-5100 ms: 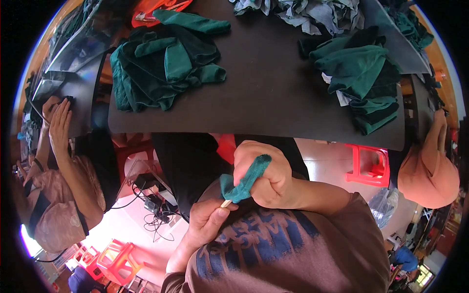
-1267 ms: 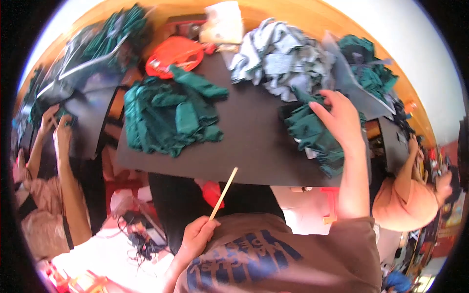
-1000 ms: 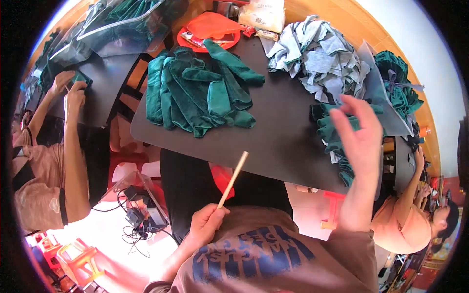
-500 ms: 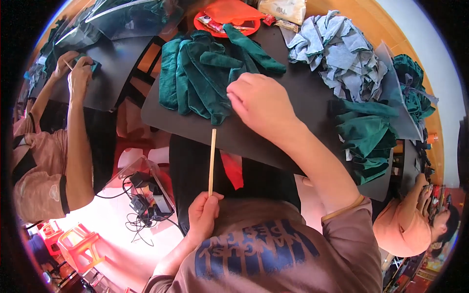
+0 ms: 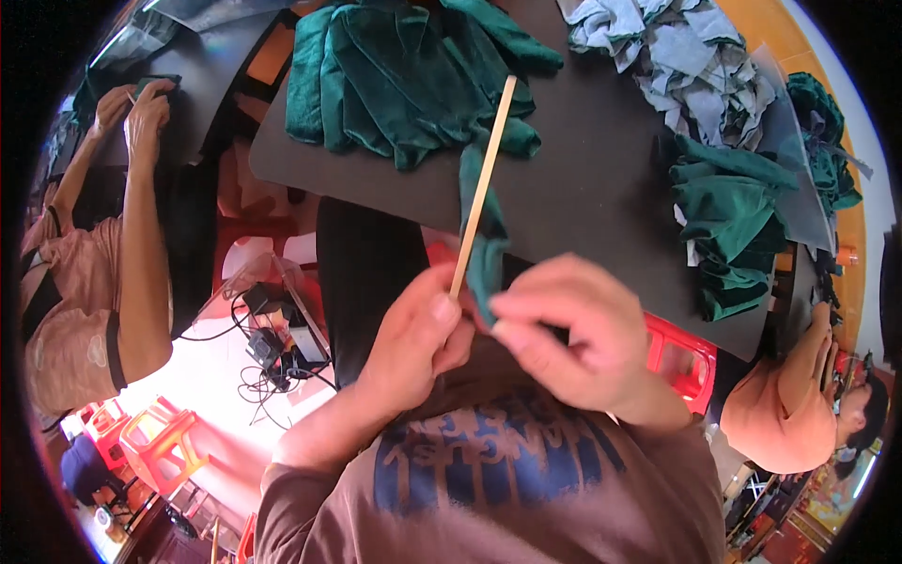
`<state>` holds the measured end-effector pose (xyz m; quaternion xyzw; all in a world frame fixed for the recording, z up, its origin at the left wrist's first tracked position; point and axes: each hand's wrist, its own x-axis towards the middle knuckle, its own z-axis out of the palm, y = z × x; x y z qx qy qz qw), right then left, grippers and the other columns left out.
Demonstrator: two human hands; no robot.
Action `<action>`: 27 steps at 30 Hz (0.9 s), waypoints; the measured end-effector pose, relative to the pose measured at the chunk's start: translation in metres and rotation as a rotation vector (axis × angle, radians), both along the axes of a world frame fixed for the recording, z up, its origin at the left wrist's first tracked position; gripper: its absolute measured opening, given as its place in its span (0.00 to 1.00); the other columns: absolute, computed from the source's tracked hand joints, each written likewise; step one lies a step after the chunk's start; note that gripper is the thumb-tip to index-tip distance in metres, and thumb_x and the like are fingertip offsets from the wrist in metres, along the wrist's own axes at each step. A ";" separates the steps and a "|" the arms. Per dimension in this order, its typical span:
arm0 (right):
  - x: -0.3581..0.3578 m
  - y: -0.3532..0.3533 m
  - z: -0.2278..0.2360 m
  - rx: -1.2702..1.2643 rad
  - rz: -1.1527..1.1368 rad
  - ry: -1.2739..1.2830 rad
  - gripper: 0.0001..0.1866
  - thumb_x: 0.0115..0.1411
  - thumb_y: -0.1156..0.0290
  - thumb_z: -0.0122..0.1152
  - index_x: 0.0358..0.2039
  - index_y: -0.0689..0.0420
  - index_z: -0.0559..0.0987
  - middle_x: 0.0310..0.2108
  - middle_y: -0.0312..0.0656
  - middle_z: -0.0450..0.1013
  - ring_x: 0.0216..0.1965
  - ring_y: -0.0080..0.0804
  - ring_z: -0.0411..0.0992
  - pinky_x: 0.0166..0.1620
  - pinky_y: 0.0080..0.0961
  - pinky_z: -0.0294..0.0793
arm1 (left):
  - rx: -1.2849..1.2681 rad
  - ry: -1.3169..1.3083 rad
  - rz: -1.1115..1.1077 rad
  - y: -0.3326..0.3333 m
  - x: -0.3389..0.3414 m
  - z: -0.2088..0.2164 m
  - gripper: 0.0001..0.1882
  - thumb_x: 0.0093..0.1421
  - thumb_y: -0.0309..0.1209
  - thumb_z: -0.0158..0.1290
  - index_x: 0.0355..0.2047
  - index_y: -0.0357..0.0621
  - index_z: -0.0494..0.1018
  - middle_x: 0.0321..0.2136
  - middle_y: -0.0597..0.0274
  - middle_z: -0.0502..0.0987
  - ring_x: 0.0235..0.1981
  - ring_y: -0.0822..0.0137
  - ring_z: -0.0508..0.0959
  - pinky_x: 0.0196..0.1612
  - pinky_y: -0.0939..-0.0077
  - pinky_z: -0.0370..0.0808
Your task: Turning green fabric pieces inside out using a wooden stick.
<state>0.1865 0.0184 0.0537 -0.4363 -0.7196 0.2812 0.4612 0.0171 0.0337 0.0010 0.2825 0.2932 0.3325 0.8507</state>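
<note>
My left hand [image 5: 423, 329] is closed round the lower end of a thin light wooden stick [image 5: 486, 183], which slants up and to the right. Between finger and thumb, my right hand [image 5: 578, 329] pinches the near end of a narrow dark green velvet piece [image 5: 485, 268]. That strip hangs close behind the stick, over the table's front edge, its far end reaching up toward the pile. Beyond it lies a heap of similar green velvet pieces [image 5: 376, 80] on the dark table [image 5: 592, 179].
At the right lie more green velvet pieces [image 5: 733, 207] and a pile of grey-blue cloth [image 5: 691, 61]. Co-workers sit at left and right; the left one's hands [image 5: 141, 113] hold green fabric. Red stools [image 5: 160, 442] and a clear bin with black cables [image 5: 272, 329] stand below.
My right hand has come from the pile toward my body, bringing a green velvet piece beside the stick. My left hand has lifted and moved right, tilting the stick. The view has shifted.
</note>
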 end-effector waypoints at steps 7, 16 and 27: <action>0.010 -0.031 -0.033 -0.041 0.108 0.199 0.09 0.45 0.75 0.63 0.28 0.61 0.76 0.24 0.42 0.70 0.22 0.31 0.68 0.25 0.23 0.66 | -0.046 -0.027 0.109 -0.010 0.011 0.008 0.14 0.58 0.30 0.49 0.44 0.41 0.66 0.28 0.72 0.70 0.20 0.85 0.64 0.20 0.91 0.59; 0.010 -0.036 -0.027 -0.181 -0.092 0.398 0.08 0.48 0.77 0.63 0.30 0.62 0.74 0.25 0.40 0.68 0.24 0.24 0.67 0.28 0.16 0.64 | 0.454 0.197 0.132 -0.027 0.017 0.016 0.12 0.56 0.26 0.51 0.40 0.36 0.68 0.32 0.66 0.71 0.32 0.77 0.68 0.38 0.84 0.65; 0.019 -0.038 -0.030 0.037 -0.204 0.021 0.07 0.42 0.79 0.62 0.25 0.61 0.74 0.21 0.43 0.70 0.21 0.36 0.69 0.24 0.25 0.67 | 0.787 0.523 -0.024 -0.020 0.013 0.017 0.08 0.54 0.23 0.49 0.33 0.32 0.72 0.31 0.57 0.71 0.31 0.71 0.70 0.36 0.82 0.65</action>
